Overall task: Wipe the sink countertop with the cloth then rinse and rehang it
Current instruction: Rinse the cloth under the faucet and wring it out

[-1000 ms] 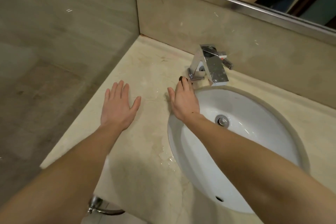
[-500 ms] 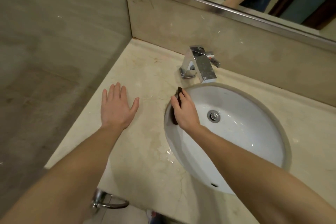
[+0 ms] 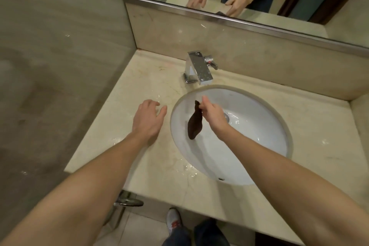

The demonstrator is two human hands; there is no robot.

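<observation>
Your right hand: fingers pinching dark cloth, dangling over sink basin. Your left hand: fingers loosely spread above countertop.

1. Left arm: bare, reaches forward from the lower left, wrist roughly straight.
2. Left hand: palm down, fingers bent and slightly spread, thumb out toward the right. Holds nothing.
3. Right arm: bare, comes in from the lower right, forearm angled up and left.
4. Right hand: back up, fingers curled, fingertips pinching the top of the cloth, which hangs below.
5. Hands near each other, apart.
</observation>
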